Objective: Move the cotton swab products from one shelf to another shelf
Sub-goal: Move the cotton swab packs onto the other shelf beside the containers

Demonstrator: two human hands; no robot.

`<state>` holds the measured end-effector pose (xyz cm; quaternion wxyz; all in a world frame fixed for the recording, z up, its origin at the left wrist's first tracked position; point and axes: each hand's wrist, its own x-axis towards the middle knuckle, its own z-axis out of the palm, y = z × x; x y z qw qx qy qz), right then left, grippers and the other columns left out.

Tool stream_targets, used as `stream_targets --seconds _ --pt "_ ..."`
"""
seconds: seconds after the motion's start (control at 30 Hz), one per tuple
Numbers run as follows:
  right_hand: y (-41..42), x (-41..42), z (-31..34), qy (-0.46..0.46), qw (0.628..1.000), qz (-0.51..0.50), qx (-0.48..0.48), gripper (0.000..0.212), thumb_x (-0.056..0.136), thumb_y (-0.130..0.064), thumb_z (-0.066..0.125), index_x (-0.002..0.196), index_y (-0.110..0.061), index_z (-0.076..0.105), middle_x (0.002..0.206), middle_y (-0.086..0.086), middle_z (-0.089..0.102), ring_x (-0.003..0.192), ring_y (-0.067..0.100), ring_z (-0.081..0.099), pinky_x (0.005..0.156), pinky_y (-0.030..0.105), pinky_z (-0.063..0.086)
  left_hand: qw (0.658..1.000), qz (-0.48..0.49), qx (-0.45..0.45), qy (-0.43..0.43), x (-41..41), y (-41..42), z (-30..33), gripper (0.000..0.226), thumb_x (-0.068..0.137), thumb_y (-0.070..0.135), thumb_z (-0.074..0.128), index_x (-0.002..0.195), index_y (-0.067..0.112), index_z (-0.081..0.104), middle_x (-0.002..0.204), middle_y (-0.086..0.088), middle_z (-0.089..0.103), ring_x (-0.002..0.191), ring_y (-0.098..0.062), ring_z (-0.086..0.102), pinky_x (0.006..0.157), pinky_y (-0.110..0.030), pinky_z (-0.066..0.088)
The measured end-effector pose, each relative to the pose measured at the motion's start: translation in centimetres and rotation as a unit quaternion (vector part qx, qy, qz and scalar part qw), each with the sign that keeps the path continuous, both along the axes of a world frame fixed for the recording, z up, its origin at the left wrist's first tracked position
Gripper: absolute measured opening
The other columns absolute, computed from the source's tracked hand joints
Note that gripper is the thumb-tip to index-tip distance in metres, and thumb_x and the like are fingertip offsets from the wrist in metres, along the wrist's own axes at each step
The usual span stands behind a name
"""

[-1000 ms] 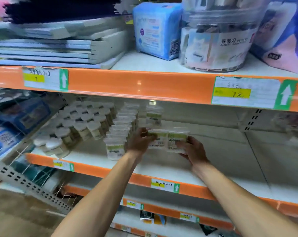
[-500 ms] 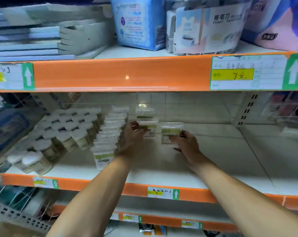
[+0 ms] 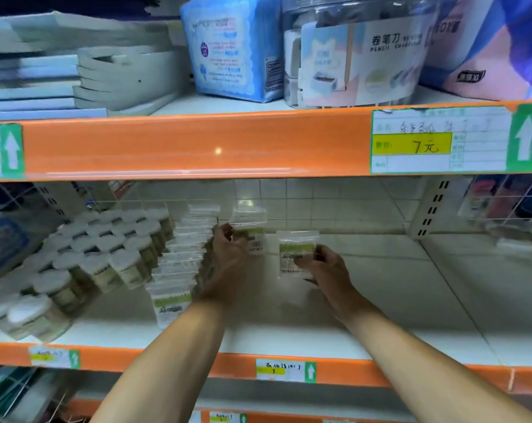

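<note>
Left hand point(image 3: 228, 254): its grip was pinched on a bagged swab pack point(image 3: 252, 239), held upright just beside the row of bagged packs point(image 3: 182, 264).
Right hand point(image 3: 325, 270): its grip was clamped on a second swab pack point(image 3: 295, 254), upright, low over the white shelf point(image 3: 380, 300).
Round swab tubs point(image 3: 100, 257): they stood in rows at the shelf's left.
Upper shelf: a blue packet point(image 3: 231, 56) and a clear tub point(image 3: 356, 56) sat there.
</note>
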<state>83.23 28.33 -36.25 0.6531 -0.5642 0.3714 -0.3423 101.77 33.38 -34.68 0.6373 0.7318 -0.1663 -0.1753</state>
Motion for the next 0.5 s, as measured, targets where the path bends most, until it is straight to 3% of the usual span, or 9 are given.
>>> stream_targets --seconds 0.1,0.2,0.3,0.4,0.5 --pt "0.2 0.2 0.0 0.006 1.000 0.012 -0.008 0.025 0.083 -0.010 0.073 0.106 -0.019 0.070 0.097 -0.001 0.076 0.095 0.017 0.071 0.085 0.033 0.056 1.000 0.009 0.002 -0.012 -0.1 0.0 0.4 0.035 0.094 0.007 0.060 0.128 0.011 0.055 0.111 -0.003 0.064 0.086 -0.012 0.060 0.056 -0.011 0.047" --pt "0.5 0.3 -0.2 0.001 1.000 0.017 -0.001 0.027 0.084 -0.009 0.073 0.109 -0.019 0.070 0.099 -0.002 0.076 0.095 0.016 0.072 0.085 0.032 0.056 1.000 -0.007 0.010 -0.009 0.2 0.0 0.1 0.039 0.095 0.004 0.057 0.133 0.010 0.053 0.107 0.002 0.058 0.077 -0.006 0.058 0.050 -0.009 0.047" --pt "0.7 0.3 -0.4 0.002 1.000 0.021 -0.005 0.027 0.085 -0.010 0.073 0.111 -0.019 0.069 0.100 -0.003 0.076 0.096 0.013 0.072 0.084 0.028 0.057 0.999 -0.021 0.022 -0.011 0.1 0.1 0.3 0.042 0.096 0.008 0.056 0.138 0.011 0.049 0.118 -0.002 0.060 0.092 -0.011 0.058 0.073 -0.017 0.051" --pt "0.7 0.4 -0.5 0.008 1.000 0.011 -0.009 0.025 0.085 -0.009 0.073 0.108 -0.018 0.069 0.098 -0.002 0.076 0.089 0.009 0.072 0.071 0.019 0.055 0.999 -0.013 0.035 -0.016 -0.5 0.4 0.2 0.044 0.097 0.016 0.056 0.140 0.014 0.047 0.118 -0.003 0.058 0.104 -0.015 0.053 0.091 -0.030 0.046" --pt "0.8 0.7 -0.3 0.012 1.000 0.006 -0.014 0.025 0.083 -0.009 0.075 0.106 -0.018 0.070 0.096 -0.003 0.077 0.088 0.011 0.072 0.072 0.021 0.056 0.995 -0.006 0.093 -0.046 -1.0 1.0 -1.1 0.048 0.086 0.043 0.061 0.131 0.040 0.043 0.114 0.004 0.061 0.111 -0.025 0.060 0.099 -0.044 0.049"
